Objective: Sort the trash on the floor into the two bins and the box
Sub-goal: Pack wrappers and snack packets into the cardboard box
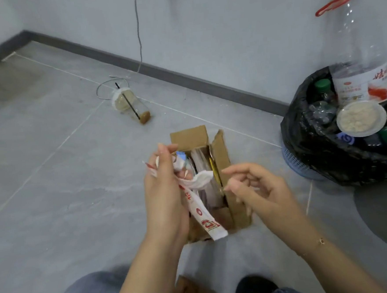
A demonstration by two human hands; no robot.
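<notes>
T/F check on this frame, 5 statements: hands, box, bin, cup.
1. The left hand grips a white paper wrapper with red print. True.
2. The right hand holds a bottle. False: it holds nothing, its fingers loosely spread beside the cardboard box.
3. The cardboard box is closed. False: its flaps are open and paper shows inside.
4. A plastic cup with a black straw lies on its side on the floor. True.
5. The black-bagged bin holds only paper. False: bottles and a round lidded container are in it.
</notes>
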